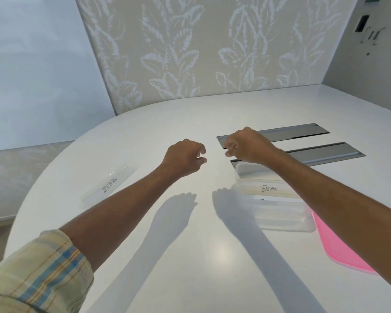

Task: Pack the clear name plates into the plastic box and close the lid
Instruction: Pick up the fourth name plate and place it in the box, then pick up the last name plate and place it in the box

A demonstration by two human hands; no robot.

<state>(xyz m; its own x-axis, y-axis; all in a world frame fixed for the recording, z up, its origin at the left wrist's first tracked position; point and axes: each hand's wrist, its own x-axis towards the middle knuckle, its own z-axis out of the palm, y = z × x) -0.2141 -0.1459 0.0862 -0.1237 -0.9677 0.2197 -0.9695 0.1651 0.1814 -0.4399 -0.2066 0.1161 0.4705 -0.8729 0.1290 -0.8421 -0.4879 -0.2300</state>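
A glossy white table (212, 256) with a rounded edge stands before a beige wall panel printed with pale leaves; two grey metal slots (314, 141) are set flush in its top at about 1 o'clock. The packing looks partly done. The clear plastic box (278, 213) sits at 3 o'clock under the right forearm, with at least one clear name plate (266, 189) marked "Bear" lying in it. Another plate (110, 185), marked "Zebr", lies flat on the table at 9 o'clock, well apart from the box. The pink lid (339, 242), thin and translucent, lies just beside the box, not yet fitted. The left hand (184, 158) and right hand (248, 146) hover loosely curled above the table, holding nothing. Plates and box are rigid, see-through plastic with smooth, faintly reflective faces.
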